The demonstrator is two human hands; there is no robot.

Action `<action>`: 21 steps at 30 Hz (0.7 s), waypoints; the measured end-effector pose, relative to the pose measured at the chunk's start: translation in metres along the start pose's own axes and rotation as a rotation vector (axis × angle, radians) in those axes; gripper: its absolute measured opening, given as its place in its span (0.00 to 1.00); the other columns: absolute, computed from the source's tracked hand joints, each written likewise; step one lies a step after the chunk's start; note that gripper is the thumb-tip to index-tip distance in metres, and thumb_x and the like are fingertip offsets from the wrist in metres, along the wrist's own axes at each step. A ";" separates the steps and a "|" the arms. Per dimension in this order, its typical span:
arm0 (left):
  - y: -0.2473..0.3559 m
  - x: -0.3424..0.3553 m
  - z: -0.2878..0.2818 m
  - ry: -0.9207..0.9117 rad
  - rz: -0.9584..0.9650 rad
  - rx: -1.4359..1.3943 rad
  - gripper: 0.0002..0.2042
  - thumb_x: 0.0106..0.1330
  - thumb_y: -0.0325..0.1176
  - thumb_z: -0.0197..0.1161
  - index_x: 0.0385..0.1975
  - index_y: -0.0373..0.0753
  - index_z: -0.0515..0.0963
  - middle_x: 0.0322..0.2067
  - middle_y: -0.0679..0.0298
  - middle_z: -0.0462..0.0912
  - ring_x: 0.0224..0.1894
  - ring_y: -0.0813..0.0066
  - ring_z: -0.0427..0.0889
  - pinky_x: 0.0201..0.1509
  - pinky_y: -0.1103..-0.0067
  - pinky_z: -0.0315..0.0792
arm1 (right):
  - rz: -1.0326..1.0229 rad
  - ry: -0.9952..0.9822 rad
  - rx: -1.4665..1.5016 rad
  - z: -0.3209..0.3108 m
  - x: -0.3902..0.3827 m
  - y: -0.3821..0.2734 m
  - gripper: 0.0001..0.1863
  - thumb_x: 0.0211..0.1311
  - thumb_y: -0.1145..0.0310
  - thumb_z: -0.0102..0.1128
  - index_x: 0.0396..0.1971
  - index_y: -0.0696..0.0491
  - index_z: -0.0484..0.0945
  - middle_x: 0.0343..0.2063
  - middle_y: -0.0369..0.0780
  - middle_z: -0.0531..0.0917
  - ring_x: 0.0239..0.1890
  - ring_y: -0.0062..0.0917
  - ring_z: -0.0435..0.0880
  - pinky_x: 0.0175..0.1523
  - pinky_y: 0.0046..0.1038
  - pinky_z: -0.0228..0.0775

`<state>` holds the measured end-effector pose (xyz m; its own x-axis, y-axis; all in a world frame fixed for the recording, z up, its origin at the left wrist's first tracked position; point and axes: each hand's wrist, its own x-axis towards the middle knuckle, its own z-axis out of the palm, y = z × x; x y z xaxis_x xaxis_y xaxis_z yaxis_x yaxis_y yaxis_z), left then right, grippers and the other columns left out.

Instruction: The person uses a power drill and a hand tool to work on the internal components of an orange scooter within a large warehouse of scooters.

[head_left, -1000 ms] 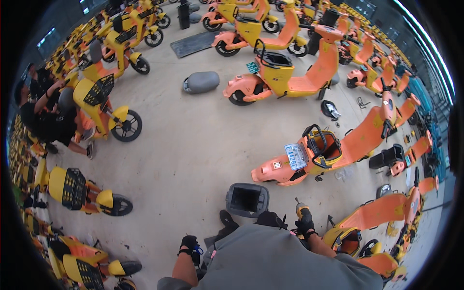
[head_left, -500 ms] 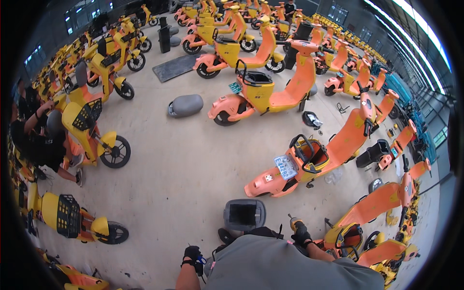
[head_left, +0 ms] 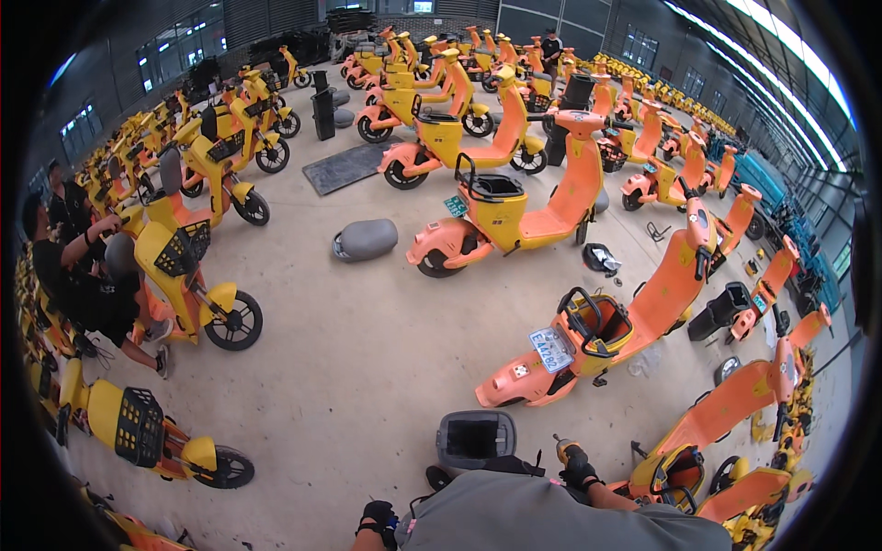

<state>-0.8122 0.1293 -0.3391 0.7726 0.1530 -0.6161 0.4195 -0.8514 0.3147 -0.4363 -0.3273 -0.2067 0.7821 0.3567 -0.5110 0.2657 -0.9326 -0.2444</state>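
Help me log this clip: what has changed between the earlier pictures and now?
The view tipped up: more of the far wall shows, and the grey container and orange scooters sit lower in frame, as do the left hand, near the bottom edge, and right hand. Nothing was visibly grasped or released; the right hand still holds the yellow power tool, and the scooters stay parked.

Pale plate [head_left: 551,350] on the middle-right orange scooter [head_left: 663,275] has legible blue characters. Green plate [head_left: 456,207] on the scooter behind [head_left: 571,188]? Too tiny to read tbh.
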 end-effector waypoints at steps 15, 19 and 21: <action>0.012 0.010 -0.026 -0.029 0.020 0.007 0.14 0.53 0.44 0.64 0.34 0.43 0.81 0.34 0.58 0.84 0.38 0.61 0.83 0.42 0.70 0.77 | 0.068 -0.152 -0.105 0.015 -0.007 0.007 0.24 0.50 0.49 0.58 0.43 0.50 0.79 0.42 0.45 0.81 0.47 0.37 0.79 0.49 0.34 0.72; -0.010 0.009 0.008 -0.118 -0.083 -0.289 0.16 0.59 0.40 0.58 0.44 0.41 0.79 0.38 0.60 0.85 0.42 0.66 0.84 0.45 0.74 0.77 | 0.061 -0.195 -0.108 0.017 -0.006 0.012 0.24 0.51 0.48 0.58 0.42 0.50 0.79 0.41 0.45 0.82 0.46 0.36 0.80 0.49 0.33 0.72; -0.015 0.010 0.039 0.044 -0.004 -0.173 0.13 0.55 0.44 0.62 0.35 0.43 0.80 0.35 0.60 0.84 0.39 0.63 0.84 0.42 0.71 0.77 | 0.062 -0.220 -0.116 0.017 -0.008 0.011 0.24 0.51 0.47 0.58 0.41 0.50 0.80 0.40 0.45 0.82 0.46 0.36 0.80 0.49 0.33 0.72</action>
<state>-0.8297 0.1236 -0.3778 0.7892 0.1816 -0.5866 0.4955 -0.7525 0.4338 -0.4494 -0.3396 -0.2190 0.6603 0.2907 -0.6924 0.2941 -0.9485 -0.1178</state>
